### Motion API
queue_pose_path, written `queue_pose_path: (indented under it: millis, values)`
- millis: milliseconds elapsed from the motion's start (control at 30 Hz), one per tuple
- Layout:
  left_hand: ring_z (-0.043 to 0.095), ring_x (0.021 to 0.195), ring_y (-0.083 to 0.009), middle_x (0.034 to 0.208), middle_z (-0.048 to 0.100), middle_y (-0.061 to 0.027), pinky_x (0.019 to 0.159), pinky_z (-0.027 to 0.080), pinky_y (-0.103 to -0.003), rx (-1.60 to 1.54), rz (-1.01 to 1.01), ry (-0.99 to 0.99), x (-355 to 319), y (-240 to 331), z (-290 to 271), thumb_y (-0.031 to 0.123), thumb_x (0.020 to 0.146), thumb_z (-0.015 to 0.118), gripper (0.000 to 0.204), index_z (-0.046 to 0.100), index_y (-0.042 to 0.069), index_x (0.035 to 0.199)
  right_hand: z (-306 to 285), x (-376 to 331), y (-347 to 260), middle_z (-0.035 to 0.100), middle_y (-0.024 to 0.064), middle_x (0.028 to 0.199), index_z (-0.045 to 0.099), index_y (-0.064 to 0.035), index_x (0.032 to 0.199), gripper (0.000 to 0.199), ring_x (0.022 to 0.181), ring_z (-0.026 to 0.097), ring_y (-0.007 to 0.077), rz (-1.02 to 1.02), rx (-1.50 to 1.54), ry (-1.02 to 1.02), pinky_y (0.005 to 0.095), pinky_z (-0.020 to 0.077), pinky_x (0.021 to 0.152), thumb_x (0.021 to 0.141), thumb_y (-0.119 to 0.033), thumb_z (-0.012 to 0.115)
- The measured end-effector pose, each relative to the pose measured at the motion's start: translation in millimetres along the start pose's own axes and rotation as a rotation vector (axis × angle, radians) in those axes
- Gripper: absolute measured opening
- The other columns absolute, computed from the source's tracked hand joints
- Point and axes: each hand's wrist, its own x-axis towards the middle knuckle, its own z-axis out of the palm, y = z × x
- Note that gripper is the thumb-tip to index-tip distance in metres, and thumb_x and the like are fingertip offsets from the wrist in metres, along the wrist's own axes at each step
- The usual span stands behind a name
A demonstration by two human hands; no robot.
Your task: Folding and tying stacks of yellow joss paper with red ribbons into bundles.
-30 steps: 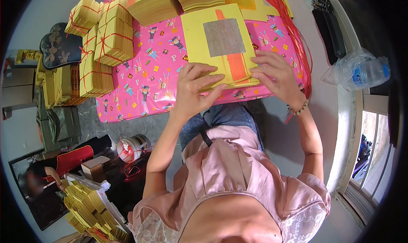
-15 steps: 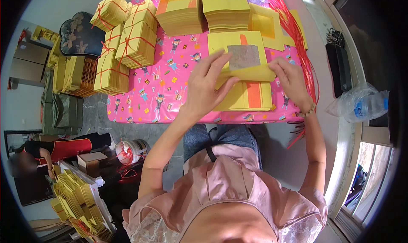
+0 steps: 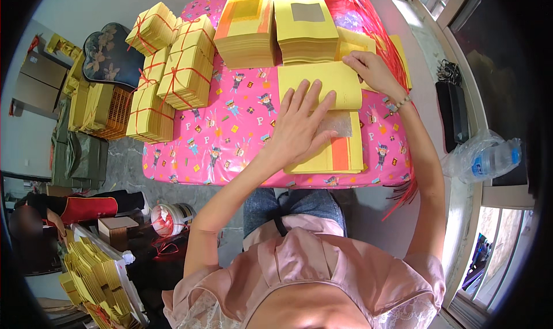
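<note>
The left hand (image 3: 305, 122) lies flat with fingers spread, gripping nothing, its fingers pressing on a folded yellow paper sheet (image 3: 345, 93), plain side up. The right hand (image 3: 371, 73) has its fingers curled at the far right corner of the folded sheet; whether thumb and finger pinch the paper or only press on it, I cannot tell.

On the near side of the folded sheet, and partly under it, lies yellow paper with a silver patch (image 3: 344, 124) and an orange band (image 3: 341, 147). Just beyond the folded sheet stand two tall stacks of yellow paper, one topped with a gold square (image 3: 246, 8), the other with a silver square (image 3: 309, 12). To the folded sheet's right trail red plastic strands (image 3: 410, 101); well to its left sit yellow bundles tied with red cord (image 3: 185, 64). A pink printed tablecloth (image 3: 230, 139) spreads beneath.

Uneven pressure from the spread left fingers could skew the folded sheet, leaving its edges out of line. A loose right-hand hold might let the corner spring up, and an outward push could nudge the silver-topped stack just behind.
</note>
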Motion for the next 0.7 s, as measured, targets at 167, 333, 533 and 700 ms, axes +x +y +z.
queue_pose_path:
  millis: [167, 333, 533, 700]
  values:
    - [0.028, 0.142, -0.0452, 0.152, 0.035, -0.0245, 0.116, 0.021, -0.057, -0.043, -0.015, -0.02, 5.9, -9.5, 9.1, 0.05, 0.089, 0.061, 0.078, 0.036, 0.012, 0.152, -1.2, 19.9, 2.6, 0.066, 0.0089, 0.086, 0.066, 0.0018, 0.099, 0.033, 0.077, 0.061, 0.0167, -0.001, -0.228, 0.037, 0.0322, 0.0488, 0.072, 0.099, -0.03, 0.06]
    - [0.029, 0.142, -0.0453, 0.151, 0.035, -0.0249, 0.116, 0.021, -0.058, -0.055, -0.022, -0.034, 6.9, -12.0, 11.4, 0.05, 0.089, 0.061, 0.077, 0.035, 0.011, 0.151, 27.5, 26.9, -9.5, 0.071, 0.0147, 0.105, 0.067, 0.001, 0.112, 0.032, 0.097, 0.067, 0.0262, -0.151, -0.131, -0.052, 0.0353, 0.0509, 0.087, 0.099, -0.027, 0.058]
    - [0.029, 0.142, -0.044, 0.154, 0.033, -0.0225, 0.116, 0.022, -0.058, -0.086, -0.032, -0.037, 5.5, -12.7, 13.6, 0.052, 0.091, 0.058, 0.076, 0.035, 0.013, 0.152, 42.3, 30.1, -13.4, 0.069, 0.0171, 0.108, 0.067, -0.0001, 0.111, 0.026, 0.1, 0.065, 0.0333, -0.221, -0.205, -0.199, 0.0403, 0.0509, 0.09, 0.097, -0.02, 0.058]
    - [0.029, 0.143, -0.0445, 0.154, 0.032, -0.0229, 0.116, 0.023, -0.057, -0.095, -0.036, -0.064, 4.5, -12.4, 13.3, 0.052, 0.092, 0.058, 0.076, 0.034, 0.013, 0.152, 48.7, 25.6, -10.3, 0.068, 0.0171, 0.104, 0.066, 0.0004, 0.107, 0.021, 0.098, 0.065, 0.0335, -0.24, -0.196, -0.13, 0.0405, 0.0513, 0.087, 0.093, -0.014, 0.062]
